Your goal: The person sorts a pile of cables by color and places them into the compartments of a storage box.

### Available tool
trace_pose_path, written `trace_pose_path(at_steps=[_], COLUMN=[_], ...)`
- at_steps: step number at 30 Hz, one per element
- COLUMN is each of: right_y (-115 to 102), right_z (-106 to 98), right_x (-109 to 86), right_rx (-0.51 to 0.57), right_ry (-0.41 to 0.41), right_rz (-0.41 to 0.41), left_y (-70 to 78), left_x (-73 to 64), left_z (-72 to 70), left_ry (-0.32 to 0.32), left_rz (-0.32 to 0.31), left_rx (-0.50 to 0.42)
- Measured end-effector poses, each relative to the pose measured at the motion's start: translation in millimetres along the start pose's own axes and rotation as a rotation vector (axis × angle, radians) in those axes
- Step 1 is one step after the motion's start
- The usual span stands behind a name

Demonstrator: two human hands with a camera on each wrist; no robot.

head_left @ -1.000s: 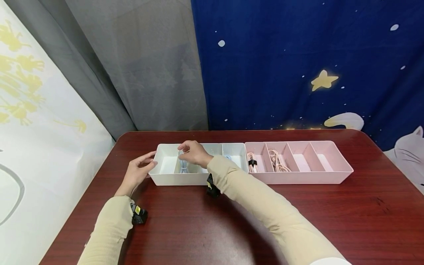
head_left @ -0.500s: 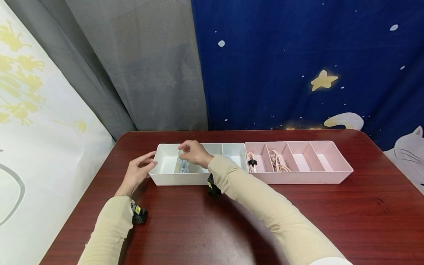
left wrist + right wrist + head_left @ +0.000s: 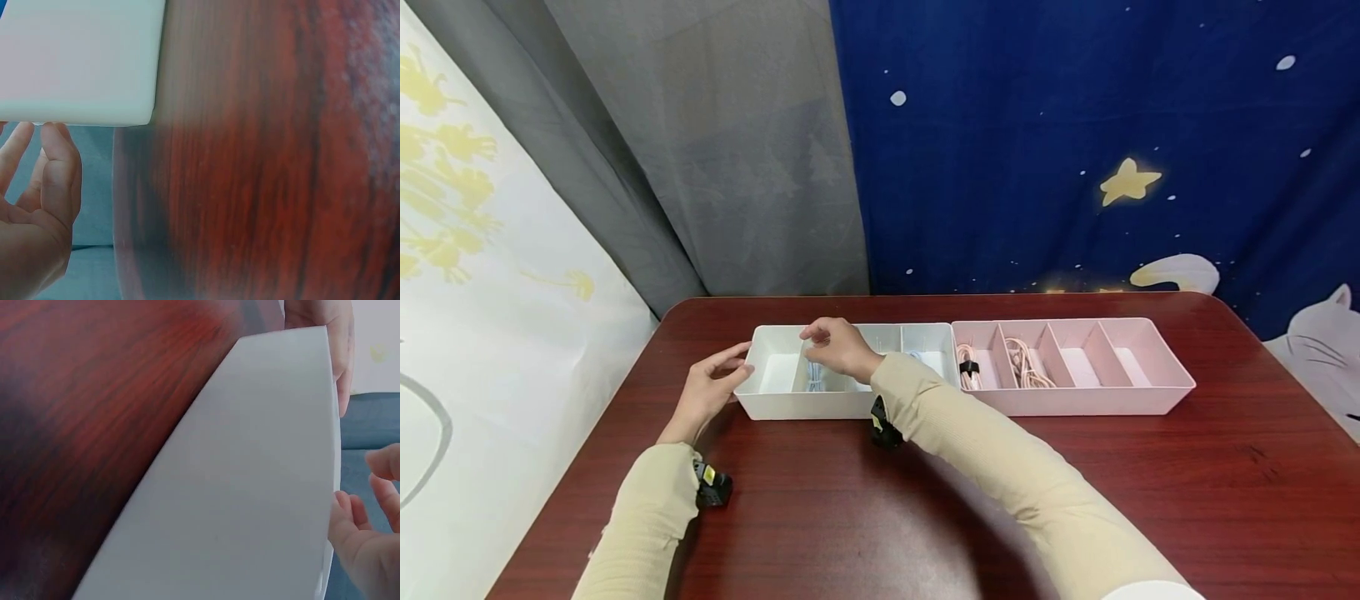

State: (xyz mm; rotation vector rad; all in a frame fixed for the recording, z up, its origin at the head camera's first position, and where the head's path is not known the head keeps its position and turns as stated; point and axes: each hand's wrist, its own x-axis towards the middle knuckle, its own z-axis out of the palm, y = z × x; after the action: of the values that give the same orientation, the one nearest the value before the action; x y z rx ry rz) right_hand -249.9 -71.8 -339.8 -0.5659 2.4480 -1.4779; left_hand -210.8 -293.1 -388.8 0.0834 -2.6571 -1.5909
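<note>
A white divided box (image 3: 811, 407) stands on the table, its near wall facing me. My left hand (image 3: 711, 385) touches the left end of this box with fairly straight fingers; the left wrist view shows its fingertips right at the end wall. Over the second compartment from the left hovers my right hand (image 3: 842, 348), fingers bent loosely. In the right wrist view its thumb and index finger stand apart with nothing between them, and the other fingers overlap the rim. Below it lies a light blue cable bundle (image 3: 815, 377). Another bit of light blue shows further right, mostly hidden by my right hand and forearm.
A pink divided box (image 3: 1078, 403) adjoins the white one on the right. Its first compartment has a pale pink cable (image 3: 968, 367) with a black strap, its second a loose pink cable (image 3: 1026, 367). The brown table (image 3: 820, 500) backs onto grey and blue curtains.
</note>
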Motion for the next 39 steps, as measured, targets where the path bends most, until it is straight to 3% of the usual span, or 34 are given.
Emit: trace_pose_path(at_steps=[24,39], right_y=[5,2], right_z=[0,-1], right_x=[-26.3,-63.7], right_rx=[0.108,0.418], right_ry=[0.065,-0.083], right_rz=[-0.074,-0.074], left_y=[2.5,4.0], left_x=[-3.4,-3.3], left_z=[-1.5,-2.1], left_ry=[-0.007,-0.021], left_rz=[0.005,0.009], left_rx=[0.030,0.041])
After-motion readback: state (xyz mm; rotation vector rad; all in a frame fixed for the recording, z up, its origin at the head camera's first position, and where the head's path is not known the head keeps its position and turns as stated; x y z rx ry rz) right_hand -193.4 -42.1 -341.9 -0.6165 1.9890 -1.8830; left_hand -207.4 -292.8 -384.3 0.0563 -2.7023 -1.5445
